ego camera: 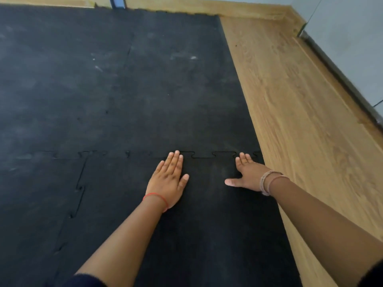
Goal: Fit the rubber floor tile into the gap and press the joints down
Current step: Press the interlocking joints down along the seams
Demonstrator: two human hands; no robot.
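While black rubber tile [207, 224] lies flat in gap beside wood floor [300, 121], both hands rest on it, palms down, fingers spread, gripping nothing. Left hand [167, 181] and right hand [246, 172] touch far puzzle joint [204, 155] with fingertips.

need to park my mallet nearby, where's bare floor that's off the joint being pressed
The wood floor strip between the rubber tile's right edge and the wall is bare. The far mats beyond the puzzle joint are bare too. It is crowded at that joint, where the left hand and right hand press flat.
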